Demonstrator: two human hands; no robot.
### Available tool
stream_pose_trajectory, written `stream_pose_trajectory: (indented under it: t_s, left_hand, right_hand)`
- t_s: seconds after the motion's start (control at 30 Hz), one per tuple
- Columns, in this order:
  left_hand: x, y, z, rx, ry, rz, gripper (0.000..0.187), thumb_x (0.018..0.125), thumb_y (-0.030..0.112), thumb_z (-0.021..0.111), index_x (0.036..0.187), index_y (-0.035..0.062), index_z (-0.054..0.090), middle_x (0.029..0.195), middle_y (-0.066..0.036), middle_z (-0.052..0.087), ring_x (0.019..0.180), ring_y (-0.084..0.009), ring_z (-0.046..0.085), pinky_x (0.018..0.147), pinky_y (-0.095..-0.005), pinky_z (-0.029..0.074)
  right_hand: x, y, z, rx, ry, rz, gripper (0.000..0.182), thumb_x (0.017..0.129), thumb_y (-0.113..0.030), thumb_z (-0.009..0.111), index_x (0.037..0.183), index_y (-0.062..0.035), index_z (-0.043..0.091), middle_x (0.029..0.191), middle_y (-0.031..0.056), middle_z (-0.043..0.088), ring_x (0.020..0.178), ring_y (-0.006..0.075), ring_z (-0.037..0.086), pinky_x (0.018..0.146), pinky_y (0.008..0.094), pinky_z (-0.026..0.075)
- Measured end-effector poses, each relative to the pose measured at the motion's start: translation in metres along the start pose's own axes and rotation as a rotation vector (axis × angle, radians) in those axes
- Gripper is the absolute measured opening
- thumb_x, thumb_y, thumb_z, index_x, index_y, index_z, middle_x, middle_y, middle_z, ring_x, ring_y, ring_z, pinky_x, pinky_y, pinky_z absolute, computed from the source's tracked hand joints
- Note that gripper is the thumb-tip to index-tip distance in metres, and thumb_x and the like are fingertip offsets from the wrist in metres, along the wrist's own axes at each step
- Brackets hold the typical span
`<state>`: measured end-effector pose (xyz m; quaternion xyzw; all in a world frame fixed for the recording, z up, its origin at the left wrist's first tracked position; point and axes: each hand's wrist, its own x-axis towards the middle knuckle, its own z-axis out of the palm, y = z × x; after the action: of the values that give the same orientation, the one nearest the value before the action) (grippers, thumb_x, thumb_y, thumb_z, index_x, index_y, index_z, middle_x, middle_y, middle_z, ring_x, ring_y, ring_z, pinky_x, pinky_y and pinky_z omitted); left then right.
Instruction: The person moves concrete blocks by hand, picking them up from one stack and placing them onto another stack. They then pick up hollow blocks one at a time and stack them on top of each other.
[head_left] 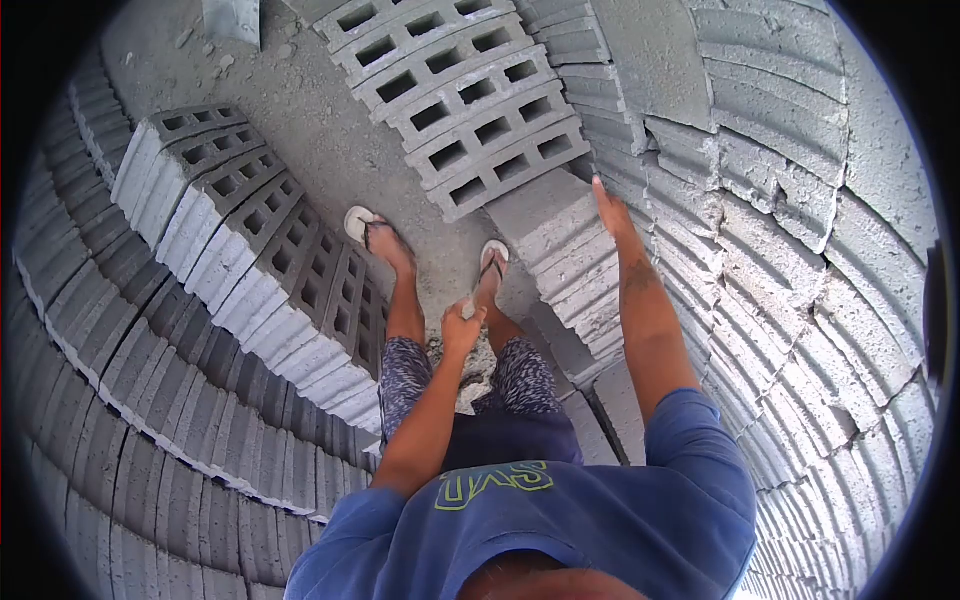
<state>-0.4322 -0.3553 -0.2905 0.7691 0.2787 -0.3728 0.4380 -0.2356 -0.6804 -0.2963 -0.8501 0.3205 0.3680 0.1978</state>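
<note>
My left hand (463, 325) is closed in front of my shorts, above the gap between my legs. Its fingers are curled, and what they hold, if anything, cannot be made out. My right hand (612, 210) reaches forward with a finger stretched out, against the right end of a row of grey concrete blocks (560, 225). Part of this hand is turned away from view. Just ahead of it lies a stack of hollow concrete blocks (470, 130), their rectangular holes facing up.
Another row of hollow blocks (250, 240) stands to my left. Beyond it are curved-looking tiers of blocks (150, 400). A tall wall of stacked blocks (780, 240) rises close on my right. Dusty ground (310, 130) with rubble lies ahead, around my sandalled feet (385, 235).
</note>
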Motion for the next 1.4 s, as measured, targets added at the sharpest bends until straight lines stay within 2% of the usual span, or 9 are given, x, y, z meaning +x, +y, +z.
stream_pose_trajectory:
  t_s: [0.1, 0.33, 0.47, 0.67, 0.8, 0.97, 1.03, 1.27, 1.4]
  left_hand:
    - [-0.007, -0.004, 0.01, -0.181, -0.04, -0.053, 0.054, 0.072, 0.033, 0.068, 0.111, -0.0031, 0.058, 0.108, -0.026, 0.058, 0.104, -0.0388, 0.055, 0.091, -0.0394, 0.042]
    - [-0.012, 0.052, 0.078, -0.423, 0.034, 0.131, 0.073, 0.08, 0.037, 0.065, 0.131, -0.008, 0.038, 0.127, -0.026, 0.048, 0.12, -0.03, 0.047, 0.101, -0.0333, 0.034]
    - [-0.007, 0.055, 0.063, -0.319, 0.212, -0.179, 0.097, 0.074, 0.055, 0.064, 0.131, -0.0157, 0.029, 0.138, -0.034, 0.027, 0.133, -0.045, 0.017, 0.11, -0.0451, 0.016]
    - [0.03, -0.014, 0.029, -0.126, 0.418, -0.251, 0.105, 0.066, 0.057, 0.071, 0.125, -0.0214, 0.032, 0.133, -0.037, 0.032, 0.129, -0.0429, 0.028, 0.108, -0.0417, 0.022]
    - [0.043, -0.042, 0.038, -0.107, 0.59, -0.111, 0.087, 0.063, 0.048, 0.076, 0.114, -0.0167, 0.047, 0.118, -0.034, 0.048, 0.114, -0.0443, 0.043, 0.1, -0.0448, 0.032]
    - [0.056, -0.071, 0.044, -0.025, 0.647, -0.084, 0.067, 0.066, 0.032, 0.075, 0.113, -0.0103, 0.052, 0.115, -0.03, 0.053, 0.108, -0.0433, 0.049, 0.094, -0.0452, 0.037]
    - [0.055, -0.082, 0.038, -0.043, 0.603, 0.012, 0.056, 0.067, 0.024, 0.071, 0.109, -0.0094, 0.054, 0.111, -0.029, 0.056, 0.105, -0.0422, 0.052, 0.09, -0.0453, 0.04]
    - [0.05, -0.044, 0.016, -0.315, 0.306, -0.234, 0.057, 0.065, 0.021, 0.072, 0.11, -0.0085, 0.052, 0.108, -0.031, 0.055, 0.103, -0.043, 0.052, 0.09, -0.0441, 0.04]
    - [0.066, -0.009, 0.049, -0.412, 0.117, -0.006, 0.074, 0.066, 0.032, 0.075, 0.121, -0.0085, 0.046, 0.127, -0.03, 0.043, 0.117, -0.0425, 0.043, 0.098, -0.0428, 0.035]
  right_hand:
    - [0.027, -0.004, 0.026, 0.007, 0.162, 0.027, 0.094, 0.082, -0.074, 0.016, 0.121, 0.0025, 0.053, 0.126, 0.0293, 0.047, 0.123, 0.0408, 0.039, 0.106, 0.0433, 0.024]
    - [-0.052, -0.034, 0.052, -0.268, -0.141, -0.065, 0.093, 0.086, -0.066, 0.002, 0.118, 0.0043, 0.055, 0.121, 0.0276, 0.051, 0.121, 0.0393, 0.043, 0.105, 0.0474, 0.024]
    - [-0.122, -0.058, 0.097, -0.245, -0.251, -0.146, 0.087, 0.089, -0.061, 0.003, 0.115, 0.0015, 0.058, 0.119, 0.0264, 0.054, 0.119, 0.038, 0.045, 0.104, 0.05, 0.024]
    - [-0.043, -0.034, 0.15, -0.217, -0.053, -0.26, 0.063, 0.076, -0.045, 0.064, 0.122, -0.0028, 0.052, 0.122, 0.0186, 0.055, 0.114, 0.0334, 0.051, 0.099, 0.0461, 0.033]
    - [-0.014, -0.053, 0.164, -0.474, -0.235, -0.198, 0.066, 0.071, -0.044, 0.068, 0.12, -0.0029, 0.053, 0.123, 0.0176, 0.055, 0.116, 0.0316, 0.05, 0.098, 0.047, 0.034]
    - [0.007, -0.018, 0.234, -0.379, 0.115, -0.281, 0.062, 0.064, -0.044, 0.074, 0.109, -0.0031, 0.06, 0.117, 0.0166, 0.059, 0.113, 0.0302, 0.053, 0.106, 0.0461, 0.022]
    - [0.0, -0.023, 0.226, -0.379, -0.033, -0.207, 0.061, 0.064, -0.043, 0.074, 0.108, -0.0035, 0.061, 0.113, 0.017, 0.06, 0.111, 0.0301, 0.054, 0.107, 0.0456, 0.02]
    - [-0.027, -0.047, 0.149, -0.447, -0.055, -0.103, 0.057, 0.064, -0.042, 0.073, 0.105, -0.0042, 0.062, 0.106, 0.0189, 0.063, 0.108, 0.0297, 0.056, 0.107, 0.0457, 0.018]
    - [-0.02, -0.024, 0.09, -0.393, 0.099, -0.096, 0.058, 0.066, -0.042, 0.074, 0.112, -0.0087, 0.06, 0.108, 0.0149, 0.063, 0.11, 0.0277, 0.055, 0.108, 0.0512, 0.011]
